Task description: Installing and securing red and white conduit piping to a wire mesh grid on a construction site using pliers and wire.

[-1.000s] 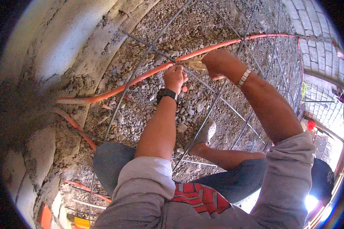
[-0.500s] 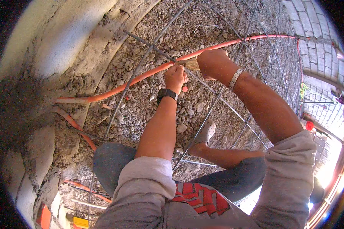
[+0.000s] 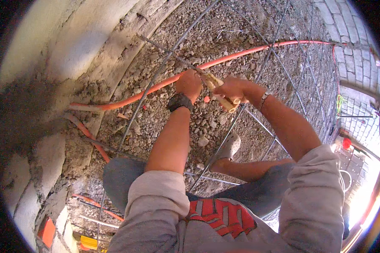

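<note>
My left hand (image 3: 189, 84) is closed at the spot where an orange conduit (image 3: 236, 56) crosses a steel reinforcing bar (image 3: 156, 44). Its fingertips face away, so what they pinch is hidden. My right hand (image 3: 232, 88) grips pliers (image 3: 227, 104) with worn, yellowish handles, just right of the left hand. The pliers lie slantwise along the bar, their head near my left fingers; the jaws cannot be made out clearly. Beneath both hands is loose gravel (image 3: 207, 122).
A mesh of steel bars (image 3: 278, 55) spreads over the gravel. On the left rises a rough wall (image 3: 71, 50). A second orange conduit (image 3: 88, 135) comes out by its foot. My shoe (image 3: 231, 145) rests among the bars. Grey blocks (image 3: 346, 25) stand at the far right.
My right hand has moved down and turned, bringing the pliers from sideways to slantwise, with more of their handles showing. My left hand has shifted slightly left and rolled over.
</note>
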A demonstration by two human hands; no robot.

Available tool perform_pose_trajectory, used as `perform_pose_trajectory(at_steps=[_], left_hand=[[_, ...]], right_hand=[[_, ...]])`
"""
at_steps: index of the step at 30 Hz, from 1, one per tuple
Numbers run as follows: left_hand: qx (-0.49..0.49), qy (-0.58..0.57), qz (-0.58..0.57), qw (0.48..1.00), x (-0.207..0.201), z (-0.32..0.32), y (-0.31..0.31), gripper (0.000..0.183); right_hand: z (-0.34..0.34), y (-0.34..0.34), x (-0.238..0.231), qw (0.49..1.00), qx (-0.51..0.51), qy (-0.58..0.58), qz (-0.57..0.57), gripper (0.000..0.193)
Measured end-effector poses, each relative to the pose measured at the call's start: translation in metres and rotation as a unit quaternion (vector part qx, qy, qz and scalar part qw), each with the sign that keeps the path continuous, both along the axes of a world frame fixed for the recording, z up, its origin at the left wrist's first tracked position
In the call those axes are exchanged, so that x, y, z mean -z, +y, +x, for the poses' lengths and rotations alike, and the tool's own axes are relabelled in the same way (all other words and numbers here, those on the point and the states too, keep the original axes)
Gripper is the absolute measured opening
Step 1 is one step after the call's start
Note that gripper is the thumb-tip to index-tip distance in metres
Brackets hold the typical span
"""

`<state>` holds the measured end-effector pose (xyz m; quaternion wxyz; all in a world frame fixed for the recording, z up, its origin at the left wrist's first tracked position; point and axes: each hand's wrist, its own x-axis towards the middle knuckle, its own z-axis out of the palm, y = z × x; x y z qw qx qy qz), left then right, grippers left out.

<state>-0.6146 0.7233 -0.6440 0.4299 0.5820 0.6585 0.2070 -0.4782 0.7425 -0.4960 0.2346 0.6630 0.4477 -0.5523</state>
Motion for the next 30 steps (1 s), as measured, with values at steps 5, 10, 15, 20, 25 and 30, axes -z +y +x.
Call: perform_pose_trajectory(at_steps=[5, 10, 15, 20, 25, 30], left_hand=[[0.047, 0.041, 0.104, 0.993, 0.002, -0.016, 0.01, 0.026], [0.024, 0.035, 0.075, 0.996, -0.002, -0.03, 0.018, 0.034], [0.016, 0.011, 0.121, 0.992, 0.009, -0.022, 0.011, 0.037], [0.072, 0.036, 0.207, 0.975, 0.036, -0.017, 0.005, 0.015], [-0.042, -0.054, 0.101, 0.992, 0.037, -0.01, 0.005, 0.022], [-0.136, -0.144, 0.015, 0.98, 0.021, -0.002, 0.003, 0.03]], right_hand=[[0.001, -0.024, 0.018, 0.923, 0.334, 0.172, -0.08, 0.031], [-0.011, -0.02, 0.019, 0.89, 0.387, 0.225, -0.083, 0.034], [0.011, 0.024, -0.003, 0.924, 0.292, 0.197, -0.152, 0.035], [0.035, 0.059, -0.006, 0.939, 0.18, 0.154, -0.249, 0.046], [0.04, 0.067, -0.008, 0.945, 0.119, 0.149, -0.266, 0.047], [0.04, 0.065, -0.019, 0.951, 0.115, 0.158, -0.239, 0.045]])
